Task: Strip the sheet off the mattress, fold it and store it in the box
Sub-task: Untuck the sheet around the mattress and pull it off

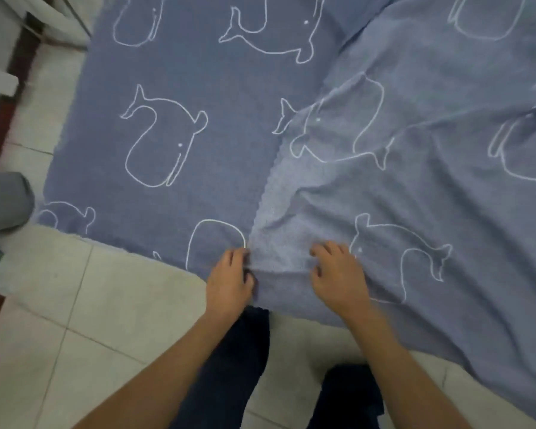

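- Blue sheet with white whale outlines [167,88] lies on pale floor tiles [75,305], right part folded over.
- Your left hand [229,280] pinches the fold's near edge.
- Your right hand [338,274] rests curled on it; grip unclear.

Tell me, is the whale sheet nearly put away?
Not yet. The sheet lies spread on the floor tiles, so stripping looks done. Its right part is flipped over, paler side up. The left hand pinches that fold's edge; the right hand bunches cloth beside it. More folding and storing remain.
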